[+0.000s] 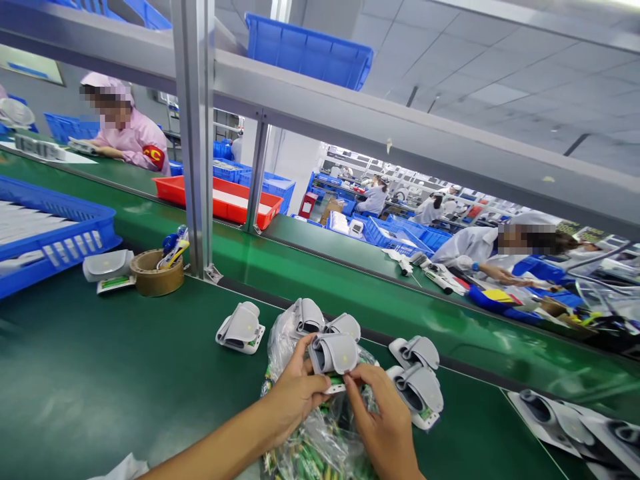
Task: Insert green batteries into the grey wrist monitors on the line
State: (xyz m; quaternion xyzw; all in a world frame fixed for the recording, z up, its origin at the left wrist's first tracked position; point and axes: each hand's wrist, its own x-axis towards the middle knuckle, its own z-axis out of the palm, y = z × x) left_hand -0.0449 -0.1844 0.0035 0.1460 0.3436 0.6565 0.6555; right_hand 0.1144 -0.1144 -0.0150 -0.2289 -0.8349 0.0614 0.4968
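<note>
My left hand (295,393) and my right hand (385,420) both pinch one grey wrapped cuff unit (334,353) with a white base, held just above a clear plastic bag (320,440) of small green packets. Several more grey cuff units lie on the green table: one to the left (241,327), two behind the held one (309,315), and two to the right (419,390). Both hands have their fingers closed on the held unit's lower edge.
A blue crate (65,230) stands at the left, with a brown tape roll (156,273) and a grey unit (107,265) beside a metal post (196,140). A red tray (220,200) sits behind. Other people work across the green belt. Printed sheets (575,427) lie at the right.
</note>
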